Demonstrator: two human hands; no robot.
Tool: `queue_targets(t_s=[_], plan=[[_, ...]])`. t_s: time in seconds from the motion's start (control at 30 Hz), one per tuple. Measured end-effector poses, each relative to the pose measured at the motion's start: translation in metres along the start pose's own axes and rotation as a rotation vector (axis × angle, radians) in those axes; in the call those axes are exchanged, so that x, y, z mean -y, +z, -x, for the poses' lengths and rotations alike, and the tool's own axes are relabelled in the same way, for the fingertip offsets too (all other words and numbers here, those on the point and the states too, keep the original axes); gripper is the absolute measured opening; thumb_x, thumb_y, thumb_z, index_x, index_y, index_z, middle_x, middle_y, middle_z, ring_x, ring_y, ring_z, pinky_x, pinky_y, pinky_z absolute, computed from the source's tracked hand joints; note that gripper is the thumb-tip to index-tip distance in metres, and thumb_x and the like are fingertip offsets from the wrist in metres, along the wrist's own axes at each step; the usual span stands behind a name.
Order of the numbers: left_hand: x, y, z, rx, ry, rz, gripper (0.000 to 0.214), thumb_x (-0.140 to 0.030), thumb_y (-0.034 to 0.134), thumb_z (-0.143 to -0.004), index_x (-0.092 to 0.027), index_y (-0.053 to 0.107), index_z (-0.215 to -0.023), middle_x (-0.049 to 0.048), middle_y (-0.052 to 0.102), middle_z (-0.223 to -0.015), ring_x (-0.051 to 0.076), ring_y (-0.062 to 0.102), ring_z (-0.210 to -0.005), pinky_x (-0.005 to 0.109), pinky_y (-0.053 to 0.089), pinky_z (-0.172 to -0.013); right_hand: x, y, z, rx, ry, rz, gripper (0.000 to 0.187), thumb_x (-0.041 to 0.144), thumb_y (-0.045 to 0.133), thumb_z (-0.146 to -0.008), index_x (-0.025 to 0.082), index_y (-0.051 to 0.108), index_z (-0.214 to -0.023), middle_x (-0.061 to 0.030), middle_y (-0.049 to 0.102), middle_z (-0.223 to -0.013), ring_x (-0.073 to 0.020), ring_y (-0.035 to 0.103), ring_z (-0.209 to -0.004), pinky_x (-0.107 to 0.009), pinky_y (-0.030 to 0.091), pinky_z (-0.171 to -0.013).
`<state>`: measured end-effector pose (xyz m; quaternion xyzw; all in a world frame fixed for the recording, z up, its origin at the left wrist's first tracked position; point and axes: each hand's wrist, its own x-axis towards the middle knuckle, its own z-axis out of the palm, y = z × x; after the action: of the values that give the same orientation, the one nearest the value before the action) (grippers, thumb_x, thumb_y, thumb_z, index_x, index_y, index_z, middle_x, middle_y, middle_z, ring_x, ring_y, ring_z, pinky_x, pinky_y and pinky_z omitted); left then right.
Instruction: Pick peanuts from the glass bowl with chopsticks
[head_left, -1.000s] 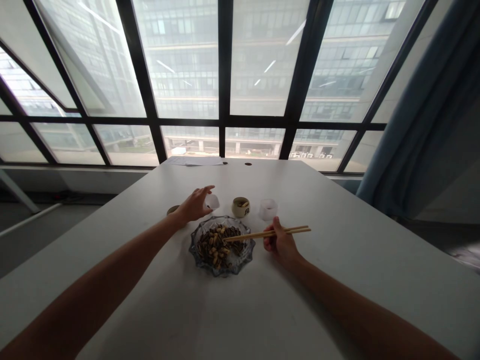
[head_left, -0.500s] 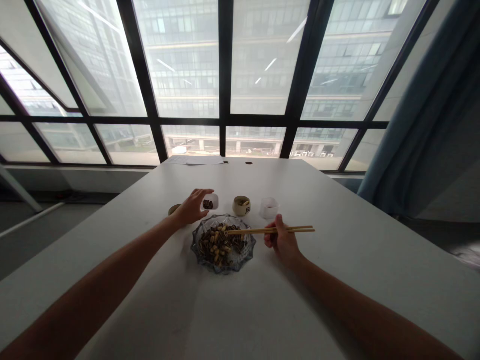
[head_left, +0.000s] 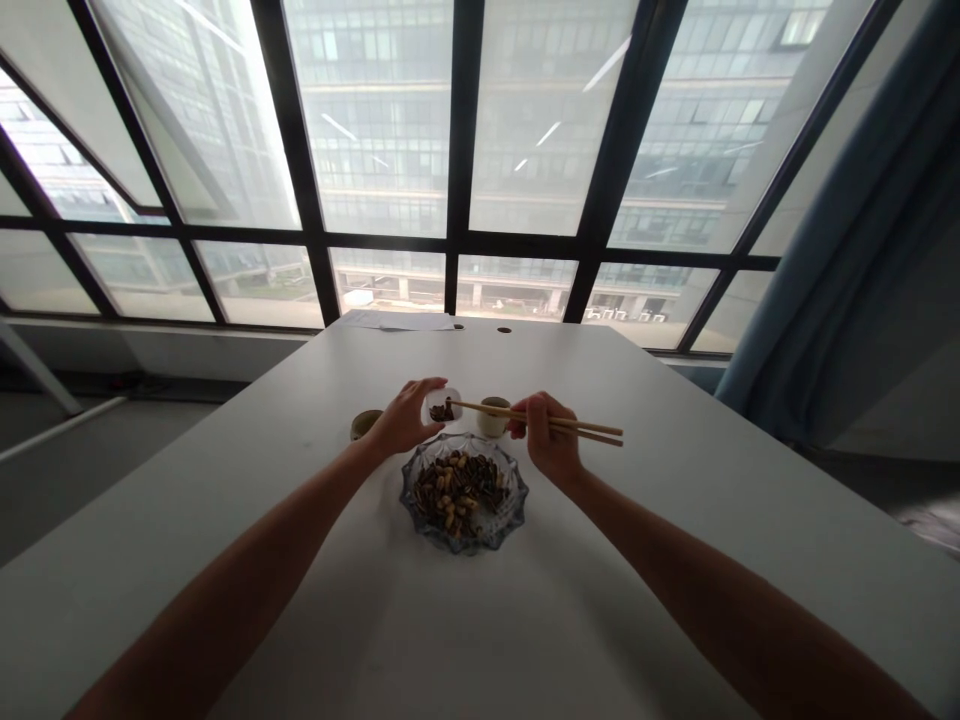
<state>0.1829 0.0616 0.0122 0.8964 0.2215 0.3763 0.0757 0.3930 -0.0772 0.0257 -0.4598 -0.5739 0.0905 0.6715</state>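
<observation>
My left hand [head_left: 405, 418] is closed around the rim of a small translucent cup [head_left: 454, 398], thumb on the near side and fingers on the far side. Dark sunflower seeds [head_left: 441, 411] lie in that cup. A pair of wooden chopsticks [head_left: 589, 429] is gripped in my right hand [head_left: 551, 440], their tips at the cup's opening; a dark seed seems to be at the tips. Just below both hands stands a scalloped glass bowl [head_left: 517, 505] holding a mix of striped sunflower seeds and peanuts [head_left: 459, 490].
A pale ceramic cup [head_left: 493, 422] stands behind the chopsticks, partly covered. Another round cup [head_left: 364, 424] sits left of my left hand. White paper [head_left: 397, 321] lies at the far end of the white table [head_left: 450, 630], before the windows. A blue curtain [head_left: 817, 300] hangs at right.
My right hand has raised the chopsticks from the glass bowl to the translucent cup. It now hides the white cup at right. The view has shifted slightly.
</observation>
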Motion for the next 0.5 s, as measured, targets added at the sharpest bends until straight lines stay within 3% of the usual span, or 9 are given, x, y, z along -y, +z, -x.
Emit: queue_targets(t_s=[0.13, 0.23, 0.4, 0.5], plan=[[-0.001, -0.001, 0.0, -0.018, -0.026, 0.012, 0.066, -0.021, 0.074, -0.072, -0.021, 0.046, -0.131, 0.0105, 0.062, -0.126, 0.028, 0.056, -0.118, 0.046, 0.045, -0.103, -0.014, 0.02, -0.016, 0.132, -0.032, 0.142, 0.047, 0.06, 0.048, -0.094, 0.02, 0.062, -0.073, -0.0018, 0.065, -0.058, -0.0139, 0.06, -0.051, -0.025, 0.048, -0.051], [0.0, 0.0, 0.001, -0.014, -0.037, 0.022, 0.066, -0.022, 0.075, -0.071, -0.02, 0.046, -0.131, 0.011, 0.063, -0.126, 0.028, 0.057, -0.118, 0.046, 0.045, -0.103, -0.018, 0.023, -0.022, 0.144, -0.001, 0.159, 0.047, 0.06, 0.049, -0.093, 0.019, 0.062, -0.073, -0.0032, 0.067, -0.061, -0.0146, 0.06, -0.054, -0.026, 0.05, -0.054], [0.002, 0.003, 0.002, 0.028, -0.126, 0.022, 0.066, -0.026, 0.076, -0.07, -0.02, 0.047, -0.13, 0.0112, 0.066, -0.122, 0.03, 0.06, -0.115, 0.047, 0.046, -0.1, 0.001, 0.003, -0.016, 0.078, 0.044, 0.054, 0.048, 0.061, 0.05, -0.093, 0.019, 0.064, -0.073, -0.0034, 0.066, -0.059, -0.0139, 0.059, -0.051, -0.025, 0.048, -0.049], [0.004, 0.004, 0.001, 0.097, -0.201, 0.002, 0.066, -0.029, 0.076, -0.071, -0.018, 0.048, -0.129, 0.0137, 0.068, -0.119, 0.032, 0.061, -0.114, 0.049, 0.046, -0.099, 0.02, -0.013, -0.004, 0.108, 0.122, 0.01, 0.054, 0.064, 0.049, -0.091, 0.019, 0.064, -0.067, -0.0015, 0.06, -0.049, -0.0118, 0.052, -0.041, -0.023, 0.042, -0.04]])
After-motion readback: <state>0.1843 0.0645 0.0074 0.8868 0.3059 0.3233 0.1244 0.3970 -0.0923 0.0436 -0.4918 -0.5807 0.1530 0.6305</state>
